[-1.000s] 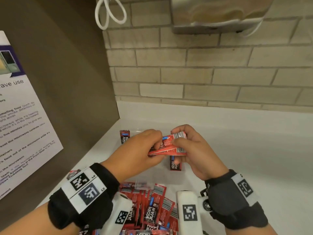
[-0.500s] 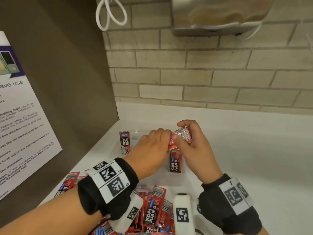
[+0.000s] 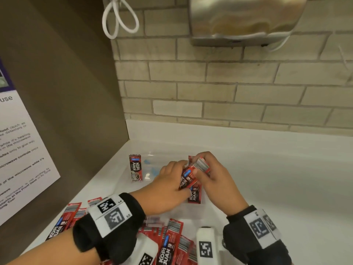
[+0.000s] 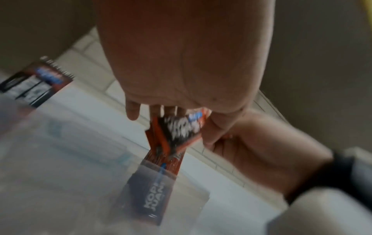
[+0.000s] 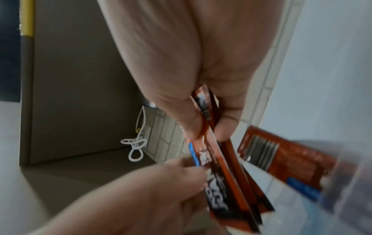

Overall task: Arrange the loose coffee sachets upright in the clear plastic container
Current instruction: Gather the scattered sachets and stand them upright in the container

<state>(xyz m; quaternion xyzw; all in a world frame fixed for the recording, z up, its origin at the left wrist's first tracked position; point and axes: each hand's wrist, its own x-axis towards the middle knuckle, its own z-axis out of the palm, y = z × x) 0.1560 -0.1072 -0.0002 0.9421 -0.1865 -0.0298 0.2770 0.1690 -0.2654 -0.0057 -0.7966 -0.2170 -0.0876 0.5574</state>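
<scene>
Both hands hold a small bundle of red coffee sachets (image 3: 189, 175) above the clear plastic container (image 3: 152, 169) on the white counter. My left hand (image 3: 172, 178) grips the bundle's lower end; my right hand (image 3: 202, 169) pinches its upper end between thumb and fingers (image 5: 227, 125). The bundle tilts, its lower end over the container's right side. One sachet (image 3: 194, 194) stands upright in the container under the hands, another sachet (image 3: 135, 168) stands at its left end. The left wrist view shows the bundle (image 4: 177, 132) just above the standing sachet (image 4: 153, 194).
A heap of loose sachets (image 3: 170, 243) lies on the counter near my wrists, more sachets (image 3: 65, 220) at the left. A brown side panel with a printed notice (image 3: 23, 153) stands left. The brick wall, a metal dispenser (image 3: 244, 20) and a white cord (image 3: 118, 18) are behind.
Both hands carried the bundle forward and down over the container, and it turned from lying level to tilted, lower end toward the standing sachet.
</scene>
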